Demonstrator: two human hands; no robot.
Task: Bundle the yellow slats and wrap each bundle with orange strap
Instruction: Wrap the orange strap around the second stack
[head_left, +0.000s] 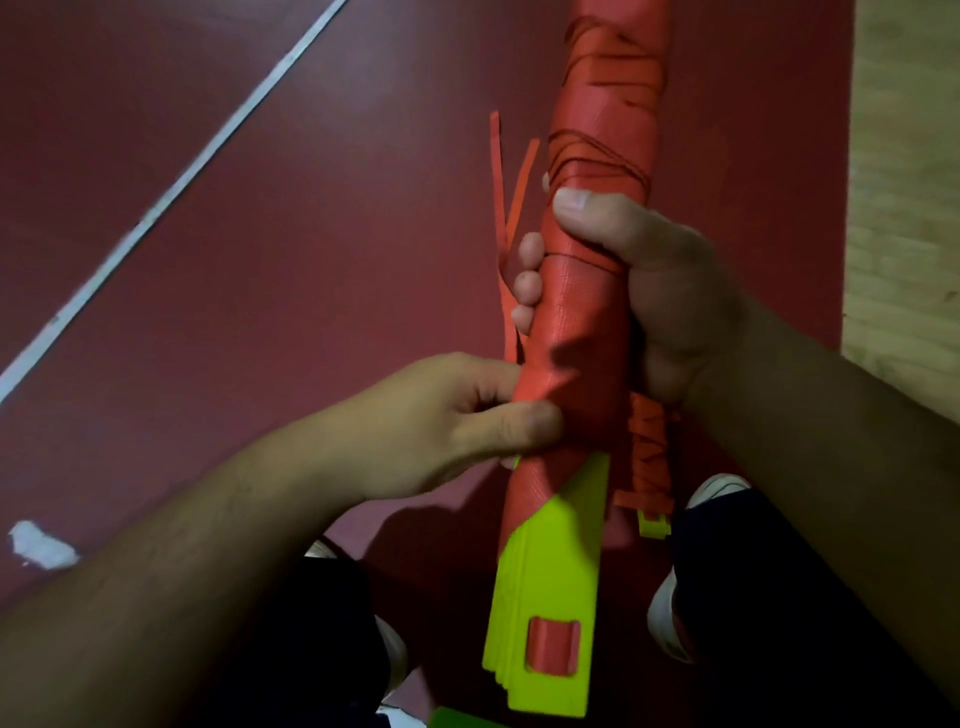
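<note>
The left hand is pinching the orange strap's loose edge, likely keeping the wrap taut. The yellow slats are being held above the red floor, long axis pointing away from the person, bare end nearest. The right hand is gripping the wrapped middle, steadying it.

A: What is the operator wearing?
B: Both forearms are bare. Dark legwear, near black; can't tell trousers from shorts.
A: Footwear?
B: White shoes, one by each leg, rounded toes. Detail is blurred.
</note>
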